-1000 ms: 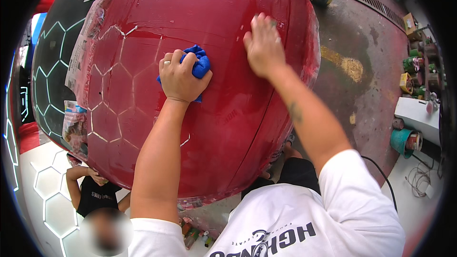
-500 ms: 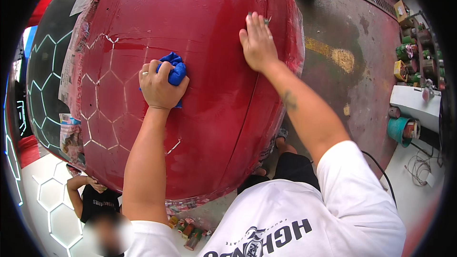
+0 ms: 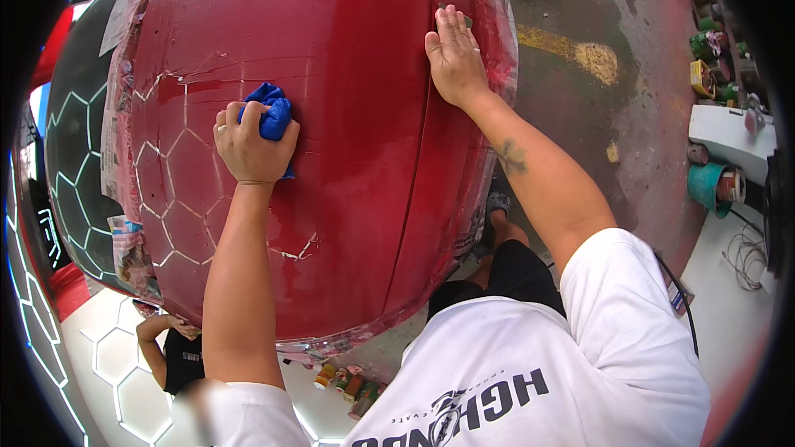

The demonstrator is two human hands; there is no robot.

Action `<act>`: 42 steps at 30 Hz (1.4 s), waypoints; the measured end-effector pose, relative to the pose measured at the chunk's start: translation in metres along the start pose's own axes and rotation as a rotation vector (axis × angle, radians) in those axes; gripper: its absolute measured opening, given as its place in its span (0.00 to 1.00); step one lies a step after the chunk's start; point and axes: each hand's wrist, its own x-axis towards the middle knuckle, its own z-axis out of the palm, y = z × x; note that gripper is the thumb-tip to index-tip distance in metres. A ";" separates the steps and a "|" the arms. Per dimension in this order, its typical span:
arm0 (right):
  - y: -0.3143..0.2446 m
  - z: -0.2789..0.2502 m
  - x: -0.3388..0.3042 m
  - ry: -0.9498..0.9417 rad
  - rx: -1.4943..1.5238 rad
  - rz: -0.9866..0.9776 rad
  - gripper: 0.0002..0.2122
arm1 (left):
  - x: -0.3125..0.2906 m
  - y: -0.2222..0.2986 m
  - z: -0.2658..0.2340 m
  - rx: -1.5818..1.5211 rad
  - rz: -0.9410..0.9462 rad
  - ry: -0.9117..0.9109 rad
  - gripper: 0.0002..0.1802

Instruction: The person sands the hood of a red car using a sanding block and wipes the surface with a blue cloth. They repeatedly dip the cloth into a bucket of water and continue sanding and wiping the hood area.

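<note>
A wet, glossy red car panel (image 3: 352, 165) curves beneath both of my hands. My left hand (image 3: 252, 145) is closed around a bunched blue cloth (image 3: 275, 120), which touches the panel on its left part. Farther right and a little farther away, my right hand (image 3: 457, 62) lies with its fingers stretched out on the panel just right of a long dark seam. Under those fingers is a small grey-green pad (image 3: 468, 22), pressed to the surface; only its edge shows, so its kind is unclear.
Newspaper masking (image 3: 128, 248) and plastic film edge the panel beside dark glass (image 3: 79, 174). Another person's arm (image 3: 151, 339) is at the lower left. Cans, a teal bucket (image 3: 705, 188) and a cable (image 3: 745, 261) stand or lie right; more cans (image 3: 356, 385) are below the panel.
My right hand has slid across the seam to its right side, with the pad under its fingers. My left hand and the cloth have shifted slightly left. The view has moved too.
</note>
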 end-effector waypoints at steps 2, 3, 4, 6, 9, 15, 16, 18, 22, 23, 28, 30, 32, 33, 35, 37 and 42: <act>-0.027 -0.002 -0.041 -0.085 0.018 0.021 0.32 | -0.003 -0.008 -0.001 0.014 0.002 0.016 0.18; -0.058 -0.013 -0.107 -0.157 0.024 0.018 0.34 | -0.011 -0.013 -0.004 0.022 -0.012 0.001 0.18; -0.079 -0.024 -0.177 -0.285 0.034 -0.028 0.36 | -0.014 -0.016 -0.004 0.019 -0.022 -0.004 0.18; -0.105 -0.041 -0.265 -0.391 0.106 -0.082 0.37 | -0.014 -0.013 -0.005 0.024 -0.035 -0.003 0.18; -0.099 -0.038 -0.257 -0.377 0.082 -0.102 0.36 | -0.016 -0.012 -0.007 0.043 -0.037 -0.004 0.18; -0.013 -0.003 -0.040 -0.083 0.014 0.089 0.34 | 0.002 -0.004 0.008 0.061 -0.005 0.026 0.21; -0.037 -0.002 -0.092 -0.100 0.023 0.071 0.34 | -0.006 -0.009 0.007 0.091 -0.013 0.008 0.22; -0.088 -0.022 -0.214 -0.264 0.052 0.006 0.36 | -0.017 -0.018 0.004 0.103 -0.035 -0.017 0.22; -0.120 -0.038 -0.334 -0.374 0.132 -0.045 0.35 | -0.018 -0.017 -0.006 0.107 -0.044 -0.039 0.20; -0.106 -0.030 -0.285 -0.293 0.110 -0.018 0.35 | -0.018 -0.017 -0.006 0.101 -0.039 -0.027 0.20; 0.002 -0.012 -0.089 -0.065 0.056 0.117 0.32 | 0.007 0.006 0.005 0.057 0.030 0.011 0.19; -0.030 -0.017 -0.152 -0.084 0.082 0.048 0.33 | 0.000 -0.007 0.001 0.083 0.020 -0.011 0.19; -0.072 -0.035 -0.270 -0.221 0.197 -0.004 0.35 | 0.000 -0.010 0.005 0.077 0.005 -0.017 0.19; -0.090 -0.045 -0.323 -0.320 0.263 -0.026 0.35 | 0.004 -0.010 0.007 0.074 -0.001 -0.015 0.19; -0.084 -0.047 -0.297 -0.346 0.228 -0.040 0.35 | 0.011 -0.010 0.011 0.077 -0.015 -0.019 0.19; -0.066 -0.041 -0.229 -0.293 0.155 -0.024 0.34 | 0.023 -0.006 0.019 0.072 -0.026 -0.033 0.20; 0.029 -0.001 0.017 -0.023 0.039 0.024 0.31 | 0.075 0.018 0.037 0.038 0.002 -0.013 0.18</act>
